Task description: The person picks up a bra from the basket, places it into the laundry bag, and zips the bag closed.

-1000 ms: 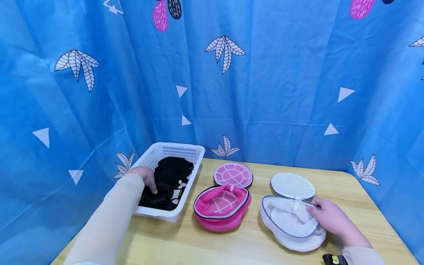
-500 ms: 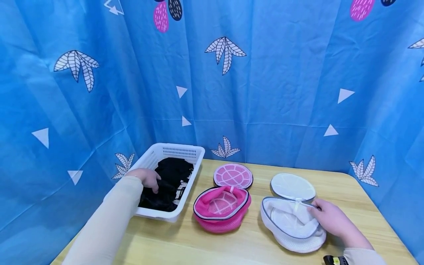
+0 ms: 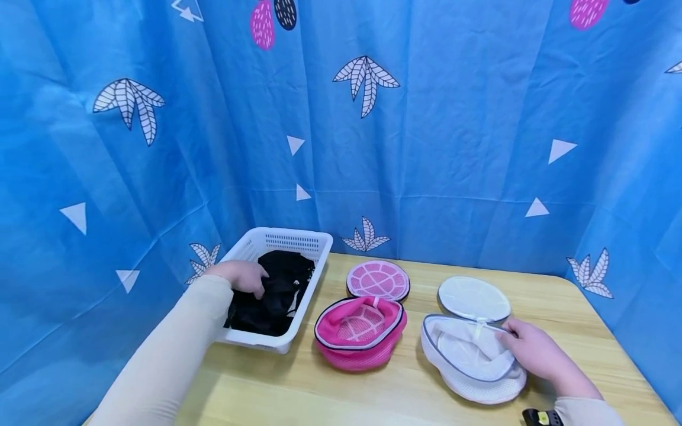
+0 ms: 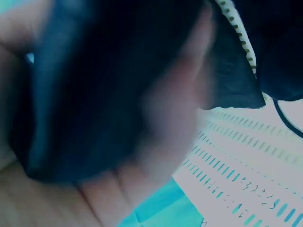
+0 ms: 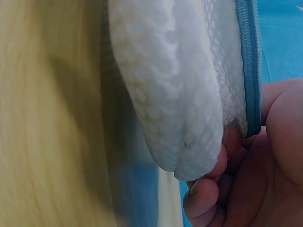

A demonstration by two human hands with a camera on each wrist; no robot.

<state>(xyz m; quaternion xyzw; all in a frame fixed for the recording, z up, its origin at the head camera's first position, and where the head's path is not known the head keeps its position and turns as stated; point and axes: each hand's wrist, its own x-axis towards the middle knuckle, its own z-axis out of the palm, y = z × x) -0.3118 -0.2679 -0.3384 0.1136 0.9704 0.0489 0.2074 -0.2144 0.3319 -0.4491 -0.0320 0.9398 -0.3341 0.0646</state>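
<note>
My left hand is inside the white plastic basket and grips a black cloth garment. In the left wrist view the dark fabric lies between thumb and fingers, blurred. More black clothing fills the basket, with some light dotted trim showing. On the right, my right hand pinches the zippered rim of a white mesh laundry bag, whose round lid is folded back. Right wrist view: fingers curl under the bag's mesh wall, close by its grey-blue zipper.
Between basket and white bag sits a pink mesh laundry bag, unzipped, its round lid laid back. All stand on a wooden table. A blue patterned curtain hangs behind and along both sides.
My left hand has shifted slightly right and farther back in the basket, and the black clothing under it has been pulled about. My right hand has stayed at the white bag's rim.
</note>
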